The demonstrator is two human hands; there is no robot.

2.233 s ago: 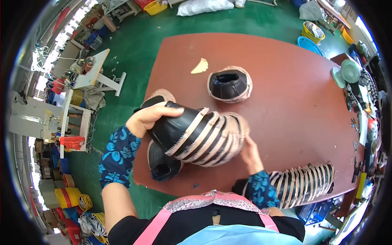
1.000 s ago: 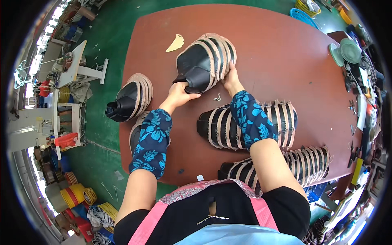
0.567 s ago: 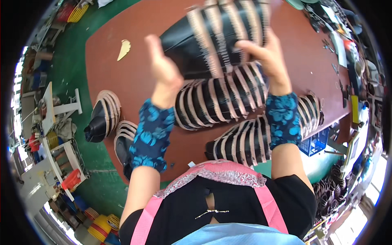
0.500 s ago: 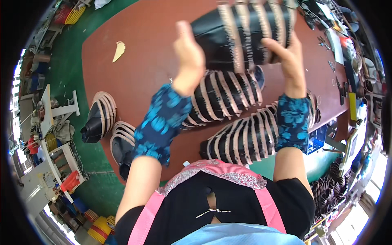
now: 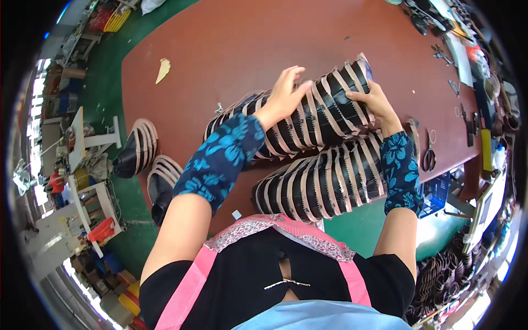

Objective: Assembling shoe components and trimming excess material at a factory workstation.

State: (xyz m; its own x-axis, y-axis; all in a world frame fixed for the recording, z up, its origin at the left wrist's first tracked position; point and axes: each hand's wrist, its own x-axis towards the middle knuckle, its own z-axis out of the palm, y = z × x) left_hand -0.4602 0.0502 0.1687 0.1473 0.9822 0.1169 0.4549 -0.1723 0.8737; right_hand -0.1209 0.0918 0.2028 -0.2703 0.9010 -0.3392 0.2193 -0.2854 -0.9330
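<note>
A long row of black leather shoe uppers (image 5: 300, 127) with beige edges, nested one over another, lies on the reddish-brown table (image 5: 231, 38). My right hand (image 5: 379, 104) grips the far right end of this row, thumb over the outer uppers and the other fingers partly hidden. Over the row's upper side is my left hand (image 5: 287, 92), its fingers stretched and apart; it seems to touch the edges lightly. Nearer my body, a second nested row of uppers (image 5: 322, 184) lies alongside, touched by neither hand.
Two small groups of uppers (image 5: 144, 146) sit at the table's left edge. A pale cut piece (image 5: 163, 71) lies at the far left. Black-handled scissors (image 5: 429, 159) rest by the right edge, above a blue crate (image 5: 434, 195). More tools line the far right side.
The bundle of uppers held up between both hands has come down onto the far row, at its right end. My left hand has let go and moved right and nearer.
</note>
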